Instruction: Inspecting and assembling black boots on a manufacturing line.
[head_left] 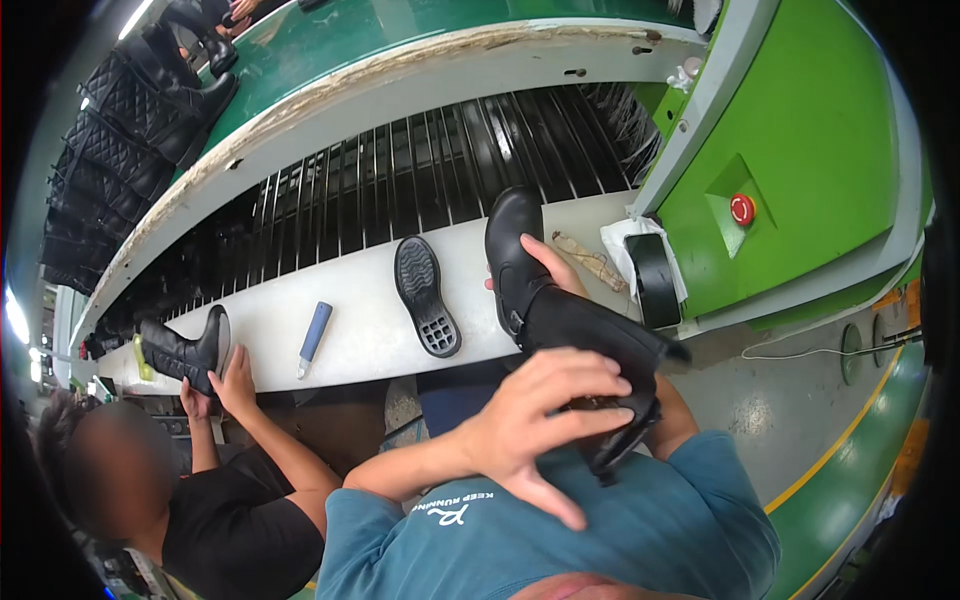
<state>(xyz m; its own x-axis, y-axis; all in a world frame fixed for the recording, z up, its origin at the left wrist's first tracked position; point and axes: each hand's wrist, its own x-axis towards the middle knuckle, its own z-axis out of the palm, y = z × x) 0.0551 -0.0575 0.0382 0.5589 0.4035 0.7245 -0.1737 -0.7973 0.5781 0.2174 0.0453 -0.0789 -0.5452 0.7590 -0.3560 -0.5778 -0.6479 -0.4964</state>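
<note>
A black boot (560,315) is tilted in front of my chest, its toe pointing away over the white ledge and its shaft opening toward me. My right hand (556,268) grips it around the foot near the ankle, thumb on top and the other fingers mostly hidden beneath. Over the upper shaft my left hand (545,415) is spread, fingers apart; whether the fingertips press on the leather I cannot tell. A loose black sole (427,295) lies on the ledge left of the boot. Farther left is a blue-handled knife (316,335).
A slatted roller bed (400,170) runs behind the white ledge (365,350). At right stand a black box-like object (655,275) and a green machine with a red stop button (741,209). A co-worker (235,500) at left holds another boot (190,348). Quilted boots (125,140) line the upper left.
</note>
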